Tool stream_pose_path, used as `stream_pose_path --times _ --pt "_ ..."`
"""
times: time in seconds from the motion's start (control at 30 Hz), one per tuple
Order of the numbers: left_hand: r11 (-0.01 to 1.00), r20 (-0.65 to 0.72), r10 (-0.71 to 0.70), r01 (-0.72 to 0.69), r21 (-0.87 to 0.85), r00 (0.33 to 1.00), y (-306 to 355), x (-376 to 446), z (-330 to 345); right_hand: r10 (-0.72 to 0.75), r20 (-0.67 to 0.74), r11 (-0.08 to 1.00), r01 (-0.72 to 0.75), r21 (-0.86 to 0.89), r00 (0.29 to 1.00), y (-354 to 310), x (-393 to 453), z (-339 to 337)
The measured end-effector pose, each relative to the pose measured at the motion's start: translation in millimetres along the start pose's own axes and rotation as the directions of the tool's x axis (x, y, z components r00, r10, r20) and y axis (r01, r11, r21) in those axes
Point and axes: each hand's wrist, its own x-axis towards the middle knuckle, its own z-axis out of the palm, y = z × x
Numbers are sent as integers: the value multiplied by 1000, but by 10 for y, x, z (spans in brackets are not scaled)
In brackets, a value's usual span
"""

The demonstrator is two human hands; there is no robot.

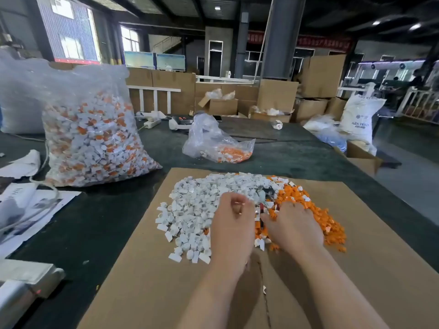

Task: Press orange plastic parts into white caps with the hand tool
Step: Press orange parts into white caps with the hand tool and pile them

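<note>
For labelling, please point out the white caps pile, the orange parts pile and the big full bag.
white caps pile (190, 210), head view, middle of pile
orange parts pile (327, 222), head view, right part
big full bag (95, 143), head view, front face

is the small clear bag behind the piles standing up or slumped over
Slumped. The small clear bag lies collapsed on the dark table, its orange parts pooled low at one end.

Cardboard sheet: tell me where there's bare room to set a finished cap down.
Bare cardboard lies near the front edge, left of the left hand, and along the right side beyond the orange parts. The middle is crowded: the white caps, the orange parts and both hands, the right hand on the orange pile.
</note>
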Motion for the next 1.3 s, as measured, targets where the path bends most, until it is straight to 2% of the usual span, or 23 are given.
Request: stream_pose_path --times 0.07,0.17,0.23,0.33,0.47,0.67,0.87,1.0,1.3 --pt "961 142 58 -94 261 988 45 279 126 103 65 992 -98 -74 993 -31 175 57" --pt "808 208 103 -204 552 973 -81 647 310 150 182 983 -128 -130 972 -80 374 166" --pt "689 204 155 -253 679 967 -221 813 362 166 223 981 -137 -140 961 -65 470 242" --pt "584 180 203 -267 766 962 -344 1051 386 175 258 980 -143 -141 950 -59 588 281" --pt "531 176 243 -282 799 954 -449 1201 403 180 211 981 -160 -109 961 -69 646 338" --pt "457 249 231 -331 826 941 -502 1326 427 160 82 987 -159 -23 984 -21 667 427" --pt "464 246 312 -373 804 918 -559 1369 427 53 -109 993 -41 109 993 1 773 450" --pt "474 251 357 -406 781 900 -609 1359 412 13 -135 993 3 116 991 7 822 461" --pt "522 246 387 -431 736 889 -589 1315 373 77 -146 985 -52 167 986 109 864 546"
